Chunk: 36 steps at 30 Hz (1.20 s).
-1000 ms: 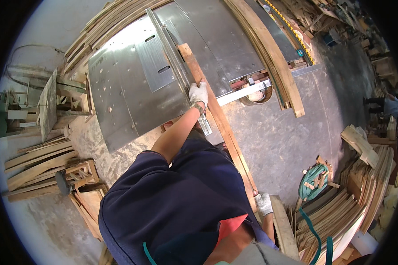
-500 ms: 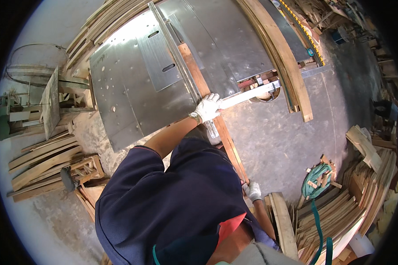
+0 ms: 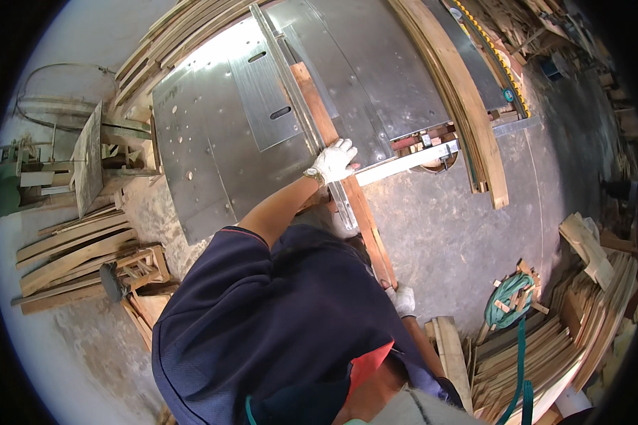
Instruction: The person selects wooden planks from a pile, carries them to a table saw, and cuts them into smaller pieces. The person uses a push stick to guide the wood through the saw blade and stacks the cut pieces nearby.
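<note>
**Board on the saw table, both gloved hands on it**

Watching the head view from my remote seat, I saw the left hand [image 3: 335, 161], in a white work glove, laid flat across the long reddish wooden board [image 3: 337, 152]. Its fingers were spread over the top face, pressing down rather than wrapped around; the hand sat at the near edge of the metal saw table [image 3: 213, 142]. A wristwatch showed at that wrist.

The board lay lengthwise on the table, running from the far part of the steel surface back toward me and well past the table's near edge. It lay tight against the long metal fence [image 3: 290, 92] on its left side. The near end of the board hung free over the concrete floor [image 3: 439, 234].

The right hand [image 3: 404, 300], also in a white glove, was down at that near end, closed on the board's tail. I could see the glove touching the wood, but the dark blue shirt hid part of it, so how far the fingers curled under I could not tell.

A pale metal rail [image 3: 407, 161] ran off to the right from just beside the left hand. Beyond it, curved wooden planks [image 3: 468, 106] leaned along the table's right side. More stacked timber [image 3: 71, 248] lay on the floor at the left, and a green strap [image 3: 517, 340] hung over a pile of boards at the lower right.
</note>
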### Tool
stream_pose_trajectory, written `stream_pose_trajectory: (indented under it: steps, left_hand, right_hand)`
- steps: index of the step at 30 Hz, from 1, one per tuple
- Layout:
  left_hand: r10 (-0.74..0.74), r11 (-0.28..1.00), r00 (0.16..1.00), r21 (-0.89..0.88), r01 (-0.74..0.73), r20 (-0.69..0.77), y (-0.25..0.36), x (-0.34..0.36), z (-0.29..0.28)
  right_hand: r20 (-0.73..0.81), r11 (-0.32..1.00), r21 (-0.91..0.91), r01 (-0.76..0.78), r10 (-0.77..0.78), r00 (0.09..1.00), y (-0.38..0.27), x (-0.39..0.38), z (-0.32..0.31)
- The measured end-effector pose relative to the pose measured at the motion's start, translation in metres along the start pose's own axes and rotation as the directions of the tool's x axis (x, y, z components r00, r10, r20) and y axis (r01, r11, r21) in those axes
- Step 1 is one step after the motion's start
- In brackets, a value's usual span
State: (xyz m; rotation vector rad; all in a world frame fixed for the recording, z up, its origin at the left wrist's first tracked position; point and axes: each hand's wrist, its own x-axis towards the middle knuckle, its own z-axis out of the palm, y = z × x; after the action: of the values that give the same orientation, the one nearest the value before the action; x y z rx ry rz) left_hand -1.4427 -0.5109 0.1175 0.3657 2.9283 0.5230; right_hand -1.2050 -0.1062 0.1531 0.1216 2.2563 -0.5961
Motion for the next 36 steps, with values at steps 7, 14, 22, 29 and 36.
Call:
stream_pose_trajectory:
  steps: [7,14,22,29,36]
  left_hand:
    - [-0.242,0.969,0.951,-0.002,0.246,-0.192,0.010,-0.006,0.001]
    - [-0.579,0.810,0.810,0.181,0.558,0.095,0.054,-0.020,0.000]
    - [-0.606,0.770,0.793,0.300,0.563,0.070,0.034,-0.009,0.006]
    - [-0.634,0.758,0.765,0.293,0.583,0.116,0.019,0.003,-0.007]
    - [-0.664,0.732,0.727,0.351,0.584,0.173,0.010,0.016,-0.024]
  right_hand:
    - [0.009,0.999,0.025,-0.031,0.031,0.999,-0.028,0.013,-0.004]
    - [-0.024,1.000,0.011,0.018,-0.017,1.000,-0.034,0.034,0.006]
    - [-0.085,0.994,0.033,0.102,-0.099,0.991,-0.047,0.051,0.011]
    - [-0.116,0.985,0.056,0.161,-0.153,0.981,-0.055,0.066,0.017]
    - [-0.071,0.985,0.104,0.138,-0.131,0.989,-0.073,0.076,0.012]
